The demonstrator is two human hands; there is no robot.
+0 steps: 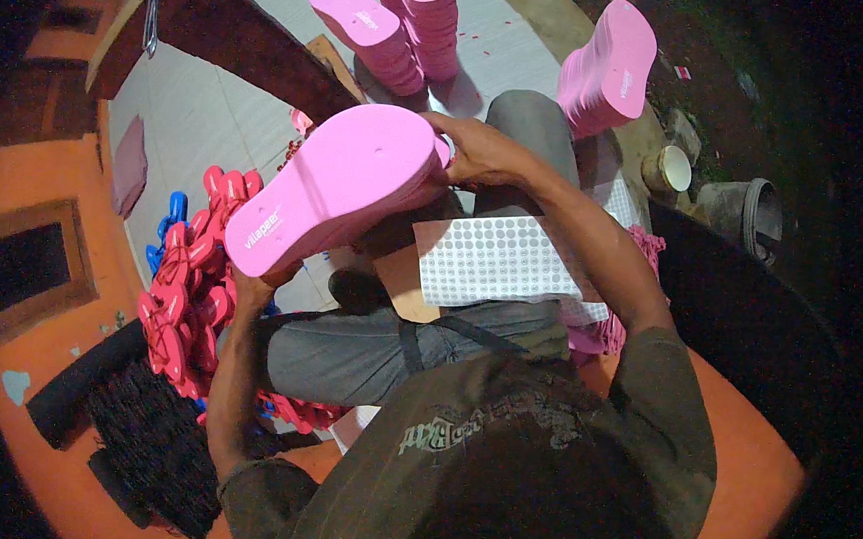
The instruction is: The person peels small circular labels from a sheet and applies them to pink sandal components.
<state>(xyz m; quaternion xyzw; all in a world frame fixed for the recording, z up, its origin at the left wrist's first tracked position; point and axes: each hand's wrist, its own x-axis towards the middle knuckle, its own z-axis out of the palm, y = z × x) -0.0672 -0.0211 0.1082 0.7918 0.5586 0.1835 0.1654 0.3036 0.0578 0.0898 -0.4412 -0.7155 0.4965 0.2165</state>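
Both my hands hold a thick bundle of pink flip-flop soles, tilted above my lap with the top sole's face up. Small strap holes and pale printing show on that face. My left hand grips the narrow heel end from below, its fingers mostly hidden under the soles. At the wide toe end, my right hand is closed around the edge, near a small pink piece that sticks out. Across my lap lies a white sheet of round grey stickers.
Tall stacks of pink soles stand on the tiled floor ahead, with another stack at the far right. Red straps or flip-flops pile up at my left, some blue. A dark wooden board rises ahead left. Buckets stand right.
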